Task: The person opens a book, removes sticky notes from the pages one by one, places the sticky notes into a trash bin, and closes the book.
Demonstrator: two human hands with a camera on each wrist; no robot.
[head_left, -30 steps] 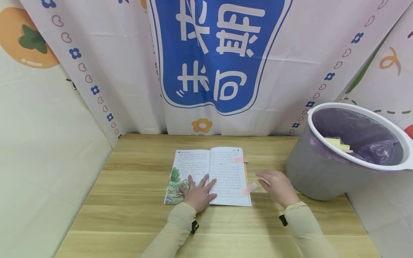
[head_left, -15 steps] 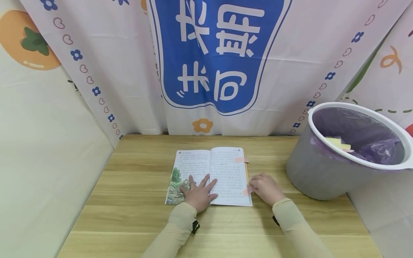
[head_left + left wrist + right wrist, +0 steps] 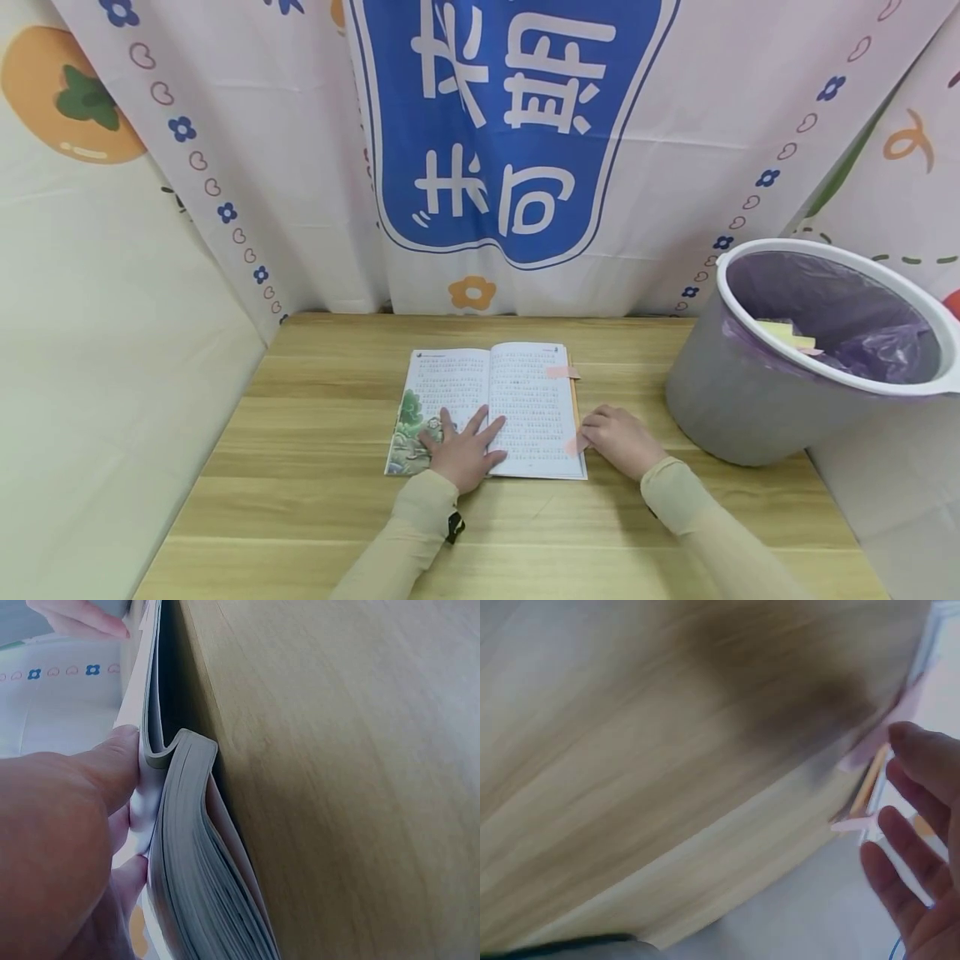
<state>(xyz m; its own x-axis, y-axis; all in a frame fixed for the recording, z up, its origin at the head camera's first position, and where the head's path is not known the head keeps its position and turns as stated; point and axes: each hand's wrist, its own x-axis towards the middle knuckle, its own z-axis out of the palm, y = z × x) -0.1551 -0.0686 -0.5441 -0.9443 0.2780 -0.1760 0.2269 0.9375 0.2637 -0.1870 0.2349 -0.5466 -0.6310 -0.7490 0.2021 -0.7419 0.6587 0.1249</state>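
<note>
An open book (image 3: 525,400) lies on the wooden table, its pages printed with text and a green picture at lower left. My left hand (image 3: 459,454) presses across its centre fold with fingers spread; the left wrist view shows its thick block of pages (image 3: 187,847) edge-on. At the right page's lower edge, my right hand (image 3: 621,440) has its thumb and fingertips at a pink sticky note (image 3: 575,445) and appears to pinch it. The right wrist view shows that note (image 3: 870,742) by the thumb tip. A second pink sticky note (image 3: 561,372) sticks out higher on that page.
A grey bin (image 3: 720,392) with a white rim and purple liner stands to the right; yellow and pink paper strips (image 3: 786,335) are inside. Behind the table (image 3: 300,417) hangs a printed white curtain (image 3: 322,208), with another cloth wall on the left.
My right hand has moved left and slightly down from beside the book to the lower pink sticky note, where it has stayed since half a second ago. The left hand has kept its place.
</note>
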